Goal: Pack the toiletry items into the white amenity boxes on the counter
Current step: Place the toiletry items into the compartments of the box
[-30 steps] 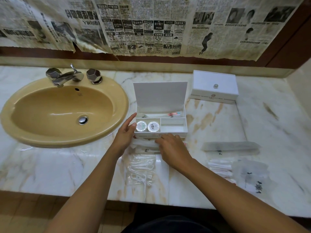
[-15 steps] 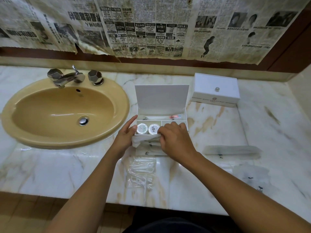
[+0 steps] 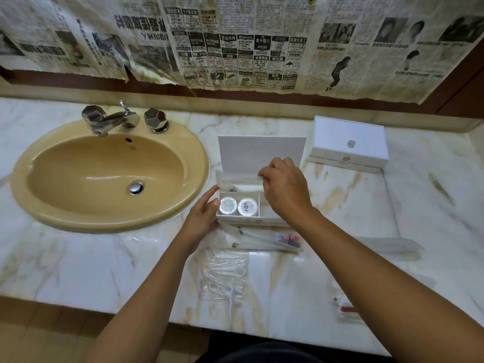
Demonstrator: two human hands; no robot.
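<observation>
An open white amenity box (image 3: 262, 153) stands on the marble counter with its lid upright. Two round white packets (image 3: 237, 206) lie in its front left compartment. My right hand (image 3: 285, 188) is over the box, pinching a long clear-wrapped packet (image 3: 237, 178) that lies across the back compartment. My left hand (image 3: 203, 218) rests against the box's left front corner, fingers apart. A second white amenity box (image 3: 348, 145) sits shut at the back right. In front of the open box lie a wrapped toothbrush kit (image 3: 269, 241) and clear packets of floss picks (image 3: 226, 276).
A tan sink (image 3: 110, 176) with a metal tap (image 3: 115, 120) fills the counter's left side. Another clear packet (image 3: 387, 244) lies to the right, and a small wrapped item (image 3: 345, 309) sits near the front edge. Newspaper covers the wall behind.
My right hand lifted a clear packet from the counter in front of the box and carried it up over the back compartment. My left hand stayed at the box's left corner.
</observation>
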